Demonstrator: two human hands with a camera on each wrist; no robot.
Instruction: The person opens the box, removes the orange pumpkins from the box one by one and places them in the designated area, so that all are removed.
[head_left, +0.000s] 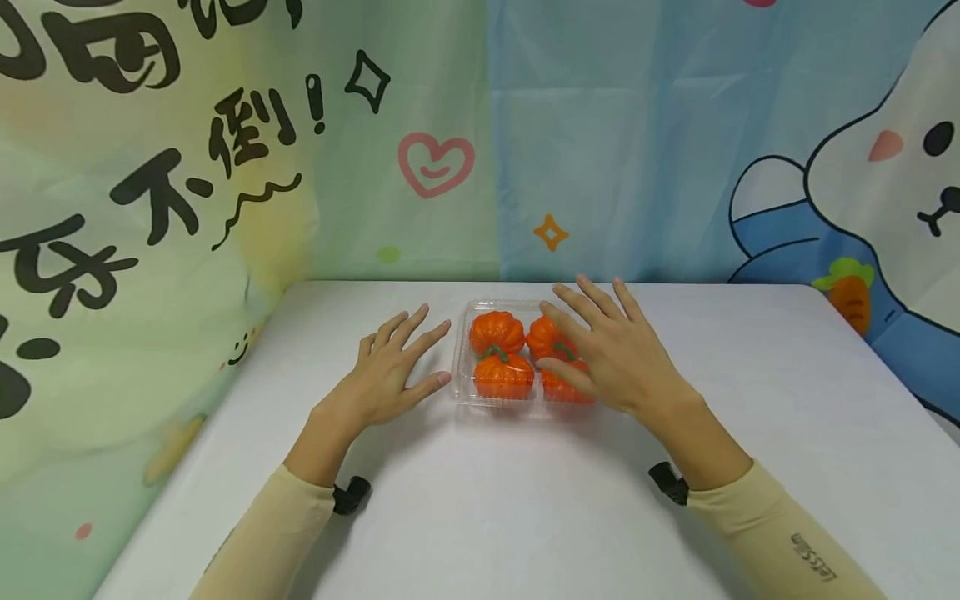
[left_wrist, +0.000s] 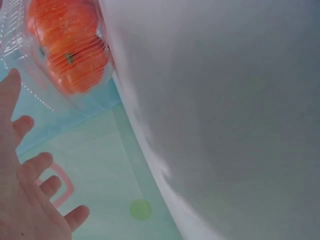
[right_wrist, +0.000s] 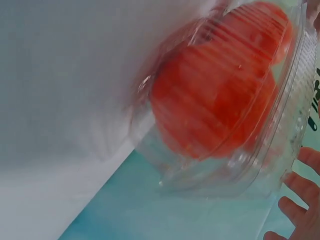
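Note:
A clear plastic clamshell box (head_left: 464, 367) sits on the white table with several small orange pumpkins (head_left: 504, 377) inside, green stems on top. Just left of the box, my left hand (head_left: 381, 379) is spread with its fingers extended and holds nothing. My right hand (head_left: 622, 354) reaches over the box's right side, fingers spread, hiding part of the pumpkins there. In the right wrist view, its fingers (right_wrist: 302, 187) are close to the box's ridged rim (right_wrist: 287, 125). The left wrist view shows the box beyond the left fingers (left_wrist: 37, 165), which are apart from it.
The white table (head_left: 495, 508) runs back to a hanging cloth backdrop (head_left: 420, 75) printed with a heart, writing and a cartoon rabbit. Black straps (head_left: 667, 483) are worn at both wrists, over pale sleeves.

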